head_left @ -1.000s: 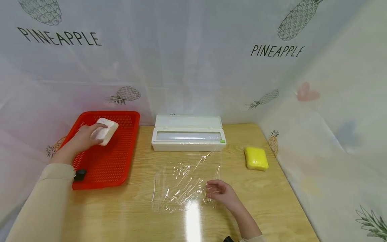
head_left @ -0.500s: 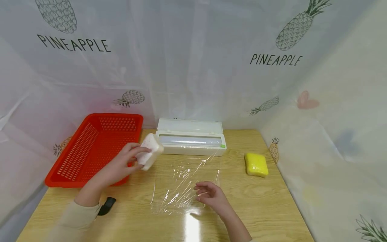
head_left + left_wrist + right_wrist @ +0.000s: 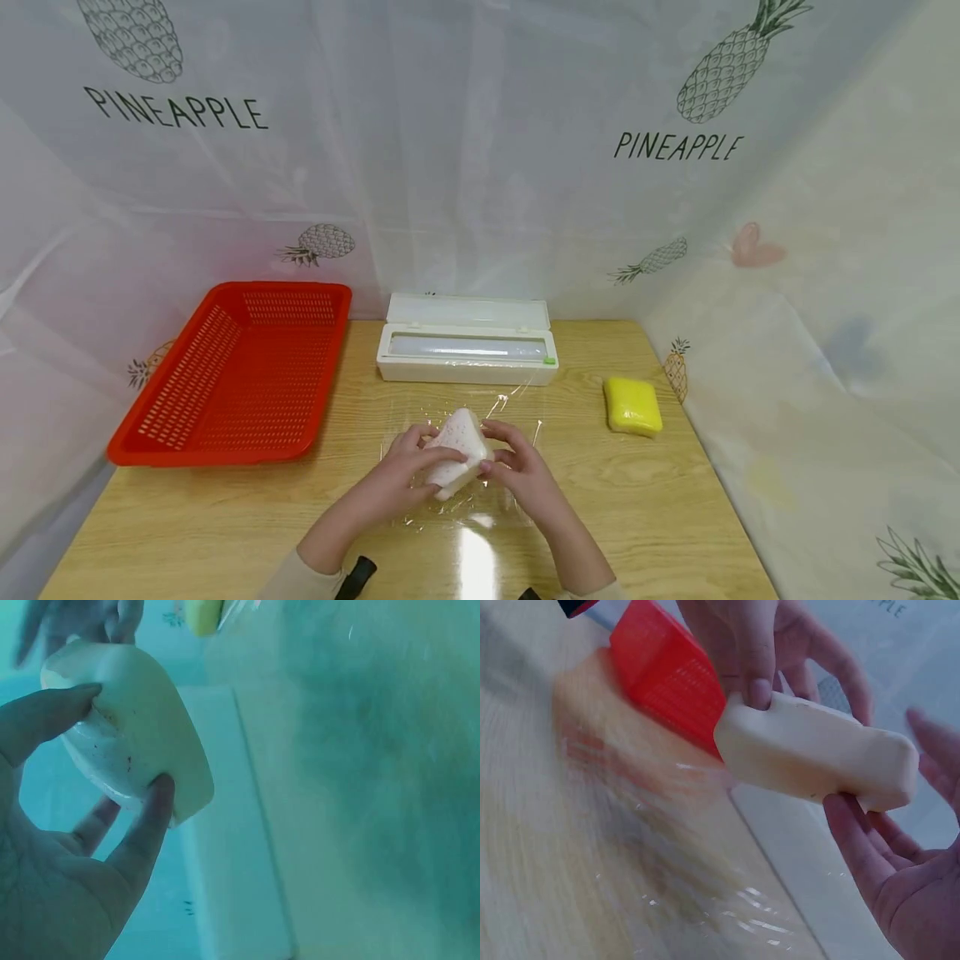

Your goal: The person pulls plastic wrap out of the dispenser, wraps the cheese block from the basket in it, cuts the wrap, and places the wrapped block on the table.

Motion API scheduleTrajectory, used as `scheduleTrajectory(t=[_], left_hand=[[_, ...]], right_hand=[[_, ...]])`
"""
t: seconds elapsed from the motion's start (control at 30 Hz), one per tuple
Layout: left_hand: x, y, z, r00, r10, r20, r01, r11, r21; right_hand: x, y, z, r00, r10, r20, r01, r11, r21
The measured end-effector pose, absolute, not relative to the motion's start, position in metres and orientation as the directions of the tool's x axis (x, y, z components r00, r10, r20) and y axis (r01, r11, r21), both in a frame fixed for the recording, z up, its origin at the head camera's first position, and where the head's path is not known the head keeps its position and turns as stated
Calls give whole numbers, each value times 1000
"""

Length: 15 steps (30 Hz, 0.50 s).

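Observation:
A white, red-speckled block (image 3: 459, 446) with rounded edges, shaped like a slice of bread, is held tilted over the sheet of cling film (image 3: 420, 417). My left hand (image 3: 401, 471) grips its left part, thumb and fingers spread over its faces (image 3: 142, 739). At the block's right edge, my right hand (image 3: 521, 471) curls thumb and fingers about the side. In the right wrist view, fingertips (image 3: 844, 810) press its lower edge (image 3: 817, 750) while another finger is blurred. The film runs from a white cling film dispenser (image 3: 468, 372), whose lid stands raised.
A red plastic basket (image 3: 326, 392) stands at the left with nothing in it. On the right lies a yellow block (image 3: 632, 407) with a shiny surface. Curtains printed with pineapples rise behind the wooden table (image 3: 600, 500) and along its sides.
My left hand has carried the white block out of the red basket, rightward to above the film. My right hand has shifted slightly left and now meets the block's right edge.

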State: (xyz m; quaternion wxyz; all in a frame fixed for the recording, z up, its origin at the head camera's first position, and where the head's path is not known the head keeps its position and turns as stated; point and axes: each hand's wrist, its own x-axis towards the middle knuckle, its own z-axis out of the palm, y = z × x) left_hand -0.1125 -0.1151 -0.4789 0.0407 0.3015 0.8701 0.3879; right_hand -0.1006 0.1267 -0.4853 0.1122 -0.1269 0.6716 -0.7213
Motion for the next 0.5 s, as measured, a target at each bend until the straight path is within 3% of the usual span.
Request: scheduleTrajectory(t=[0.13,0.27,0.37,0.5], left_hand=[[-104,-107,-496,-866,478,146,417,531,738],[-98,-98,-513,-963,252,91,211,507,836],[-97,-91,-527,-997,73,10,38,399,916],[-97,-86,-540,-999,1,-34,-33,216,976]], right_hand=[[-99,124,-497,-962,-270,-22,28,-19,-999],[-97,120,-510,-989,-148,-25,41,-107,-993],[-96,116,-520,-997,-65,-31,43,-190,-981],[-95,111,-532,-998,-14,-61,63,-174,-983]])
